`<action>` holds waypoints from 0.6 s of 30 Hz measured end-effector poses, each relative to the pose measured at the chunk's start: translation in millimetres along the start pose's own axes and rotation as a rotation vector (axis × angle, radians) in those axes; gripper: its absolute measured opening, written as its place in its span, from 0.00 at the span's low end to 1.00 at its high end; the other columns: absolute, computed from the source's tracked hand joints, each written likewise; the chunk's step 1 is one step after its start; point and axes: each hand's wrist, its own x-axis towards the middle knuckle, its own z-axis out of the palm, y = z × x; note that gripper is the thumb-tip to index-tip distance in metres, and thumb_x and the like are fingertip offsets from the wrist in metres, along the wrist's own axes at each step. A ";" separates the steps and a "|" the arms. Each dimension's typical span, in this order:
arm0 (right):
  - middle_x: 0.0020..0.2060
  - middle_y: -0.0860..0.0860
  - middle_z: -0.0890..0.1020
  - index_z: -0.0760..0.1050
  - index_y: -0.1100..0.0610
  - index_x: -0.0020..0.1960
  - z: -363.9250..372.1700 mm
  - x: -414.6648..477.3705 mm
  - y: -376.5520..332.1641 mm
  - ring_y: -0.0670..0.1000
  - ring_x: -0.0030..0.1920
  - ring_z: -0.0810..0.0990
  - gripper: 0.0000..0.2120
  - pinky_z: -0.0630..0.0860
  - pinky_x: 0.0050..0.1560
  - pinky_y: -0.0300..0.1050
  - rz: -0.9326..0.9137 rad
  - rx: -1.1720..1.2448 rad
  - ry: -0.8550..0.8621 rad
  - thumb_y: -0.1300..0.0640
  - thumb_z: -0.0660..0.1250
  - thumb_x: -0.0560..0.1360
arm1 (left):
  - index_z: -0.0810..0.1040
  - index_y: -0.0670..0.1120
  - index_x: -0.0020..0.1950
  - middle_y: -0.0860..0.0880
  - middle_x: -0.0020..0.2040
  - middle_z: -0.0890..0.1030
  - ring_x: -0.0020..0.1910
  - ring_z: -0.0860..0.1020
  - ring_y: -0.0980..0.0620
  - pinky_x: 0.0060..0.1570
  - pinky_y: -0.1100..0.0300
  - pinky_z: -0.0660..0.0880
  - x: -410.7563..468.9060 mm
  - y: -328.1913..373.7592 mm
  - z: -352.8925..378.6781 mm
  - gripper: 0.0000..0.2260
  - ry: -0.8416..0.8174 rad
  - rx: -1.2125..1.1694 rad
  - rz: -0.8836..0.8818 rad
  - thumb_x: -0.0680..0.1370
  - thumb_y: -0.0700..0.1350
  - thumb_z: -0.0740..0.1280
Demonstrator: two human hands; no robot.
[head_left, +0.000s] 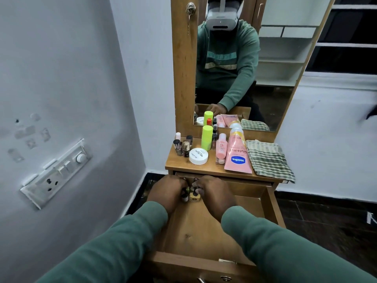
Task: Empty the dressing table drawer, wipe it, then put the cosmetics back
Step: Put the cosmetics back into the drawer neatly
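Note:
The wooden drawer (206, 235) is pulled out below the dressing table top (212, 167). Both my hands reach into its far left end. My left hand (166, 190) grips a small dark bottle (185, 198). My right hand (214, 193) holds a small bottle with a gold base (194, 197). On the table top stand a pink Vaseline tube (237, 155), a pink bottle (221, 149), a neon yellow bottle (207, 137), a white round jar (198, 156) and several small nail polish bottles (182, 147). A folded green checked cloth (268, 159) lies at the right.
A mirror (234, 64) rises behind the table top and reflects a person in a green sweater. A white wall with a switch panel (57, 172) stands close on the left. Dark floor (326, 221) lies to the right of the drawer.

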 end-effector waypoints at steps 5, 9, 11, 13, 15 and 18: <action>0.53 0.49 0.83 0.83 0.51 0.60 5.5 5.7 0.8 0.51 0.51 0.81 0.11 0.80 0.53 0.50 -0.001 -0.004 0.004 0.59 0.67 0.81 | 0.83 0.52 0.45 0.52 0.44 0.82 0.47 0.79 0.49 0.45 0.50 0.80 8.3 -5.1 8.3 0.04 -0.006 0.034 0.000 0.74 0.46 0.69; 0.53 0.49 0.82 0.82 0.51 0.61 8.5 6.5 1.6 0.50 0.51 0.80 0.11 0.79 0.52 0.48 -0.006 -0.010 0.011 0.58 0.66 0.82 | 0.83 0.52 0.50 0.50 0.49 0.82 0.50 0.78 0.49 0.48 0.51 0.79 13.1 -6.7 13.8 0.05 -0.008 0.051 0.022 0.76 0.47 0.69; 0.56 0.50 0.83 0.82 0.52 0.63 6.9 7.9 0.4 0.51 0.53 0.80 0.12 0.79 0.54 0.49 0.002 -0.015 0.017 0.58 0.66 0.82 | 0.83 0.52 0.50 0.50 0.50 0.82 0.51 0.78 0.49 0.48 0.50 0.79 14.5 -7.2 14.8 0.05 0.000 0.057 0.031 0.75 0.48 0.70; 0.58 0.50 0.82 0.81 0.52 0.65 5.7 9.4 -0.6 0.51 0.55 0.81 0.13 0.79 0.55 0.48 0.011 -0.013 0.022 0.58 0.66 0.82 | 0.83 0.52 0.49 0.50 0.49 0.82 0.51 0.78 0.49 0.47 0.50 0.79 15.3 -7.0 15.7 0.05 -0.002 0.047 0.031 0.73 0.47 0.71; 0.59 0.51 0.82 0.80 0.52 0.67 4.8 9.5 -1.4 0.51 0.57 0.80 0.14 0.78 0.56 0.46 0.010 -0.010 0.018 0.58 0.66 0.82 | 0.83 0.52 0.48 0.51 0.49 0.82 0.50 0.78 0.49 0.47 0.50 0.78 15.7 -6.7 15.9 0.06 -0.002 0.041 0.036 0.73 0.47 0.71; 0.61 0.51 0.82 0.78 0.52 0.69 4.2 8.1 -1.6 0.50 0.58 0.80 0.16 0.76 0.56 0.43 -0.004 -0.009 0.015 0.59 0.65 0.82 | 0.83 0.53 0.49 0.51 0.50 0.82 0.50 0.78 0.50 0.49 0.50 0.78 15.9 -7.3 16.3 0.06 -0.004 0.036 0.041 0.73 0.47 0.71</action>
